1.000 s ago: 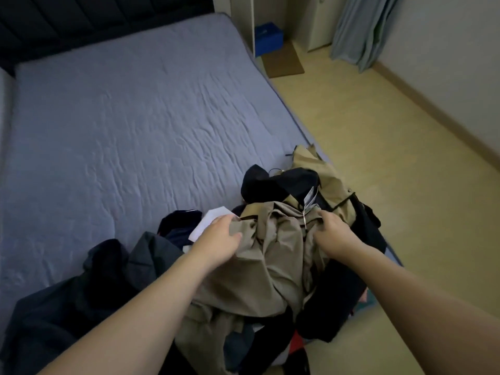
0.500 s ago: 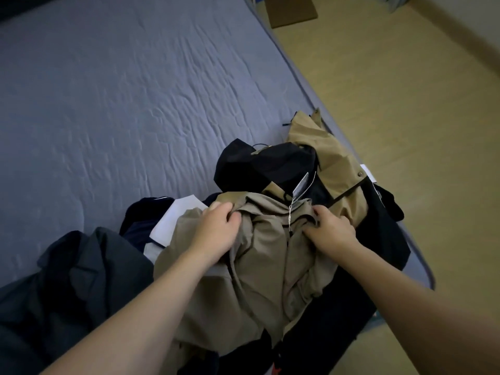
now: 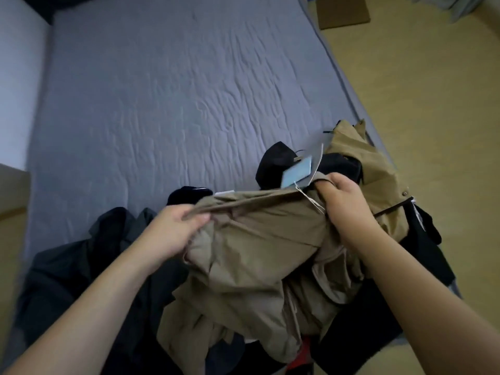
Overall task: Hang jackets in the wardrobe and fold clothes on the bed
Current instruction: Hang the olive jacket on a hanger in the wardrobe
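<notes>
Tan jacket [image 3: 251,255] held up by its top edge over the clothes pile at the bed's near right corner.

Nearest, the jacket's lower half drooped in loose folds onto dark garments [image 3: 81,280] heaped along the near edge of the bed [image 3: 162,104]. Left hand [image 3: 173,231] pinched the top edge between thumb and curled fingers; right hand [image 3: 343,198] gripped the collar end, fingers curled into the cloth. The edge was stretched taut between them. Hang tags [image 3: 297,173] on a string dangled just beside the right hand. Beyond, a second tan garment [image 3: 359,163] and a black one [image 3: 276,161] lay at the right edge. Judgement: fabric soft, light, limp, non-slippery; will sag wherever unsupported. Best taken at both shoulders or collar, so it hangs straight for a hanger.
</notes>
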A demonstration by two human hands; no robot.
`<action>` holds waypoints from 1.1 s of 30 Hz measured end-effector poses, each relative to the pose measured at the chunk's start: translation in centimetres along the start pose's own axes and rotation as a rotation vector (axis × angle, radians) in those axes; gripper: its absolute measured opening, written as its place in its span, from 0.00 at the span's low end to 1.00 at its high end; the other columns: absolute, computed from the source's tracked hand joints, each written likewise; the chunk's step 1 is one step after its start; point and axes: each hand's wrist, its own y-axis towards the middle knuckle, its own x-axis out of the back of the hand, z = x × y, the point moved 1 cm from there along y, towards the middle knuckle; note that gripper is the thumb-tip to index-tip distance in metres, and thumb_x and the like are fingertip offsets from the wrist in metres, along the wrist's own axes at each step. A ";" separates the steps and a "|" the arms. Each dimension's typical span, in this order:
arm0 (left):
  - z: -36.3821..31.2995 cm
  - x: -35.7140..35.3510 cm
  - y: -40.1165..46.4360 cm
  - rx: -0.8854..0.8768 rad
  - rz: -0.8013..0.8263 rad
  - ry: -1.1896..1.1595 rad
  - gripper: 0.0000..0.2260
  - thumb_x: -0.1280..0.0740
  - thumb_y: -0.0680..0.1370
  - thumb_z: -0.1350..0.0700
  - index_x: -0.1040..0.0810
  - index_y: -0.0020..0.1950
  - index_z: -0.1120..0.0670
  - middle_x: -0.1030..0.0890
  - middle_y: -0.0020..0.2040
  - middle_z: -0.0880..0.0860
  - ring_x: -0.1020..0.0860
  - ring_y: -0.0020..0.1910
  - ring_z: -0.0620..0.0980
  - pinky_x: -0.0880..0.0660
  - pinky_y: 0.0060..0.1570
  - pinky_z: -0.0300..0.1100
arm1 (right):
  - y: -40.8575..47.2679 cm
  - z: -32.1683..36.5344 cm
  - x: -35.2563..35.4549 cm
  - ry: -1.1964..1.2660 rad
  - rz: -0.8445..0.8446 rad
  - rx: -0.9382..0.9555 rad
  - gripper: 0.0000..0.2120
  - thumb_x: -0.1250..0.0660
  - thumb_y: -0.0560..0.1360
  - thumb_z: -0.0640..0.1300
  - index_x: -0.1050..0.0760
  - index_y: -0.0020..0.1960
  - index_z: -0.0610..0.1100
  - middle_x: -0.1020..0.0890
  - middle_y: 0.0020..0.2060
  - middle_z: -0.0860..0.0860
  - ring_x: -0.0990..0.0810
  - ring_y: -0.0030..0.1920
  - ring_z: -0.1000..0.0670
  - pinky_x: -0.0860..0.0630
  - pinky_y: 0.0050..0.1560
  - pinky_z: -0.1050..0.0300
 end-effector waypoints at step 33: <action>6.6 59.8 -50.7 -0.189 -1.427 -0.538 0.12 0.34 0.76 0.45 0.21 0.39 0.51 0.18 0.42 0.53 0.19 0.43 0.52 0.25 0.44 0.46 | -44.3 47.1 -50.6 -0.931 0.469 1.239 0.08 0.45 0.74 0.35 0.27 0.45 0.39 0.24 0.39 0.44 0.24 0.39 0.41 0.27 0.37 0.52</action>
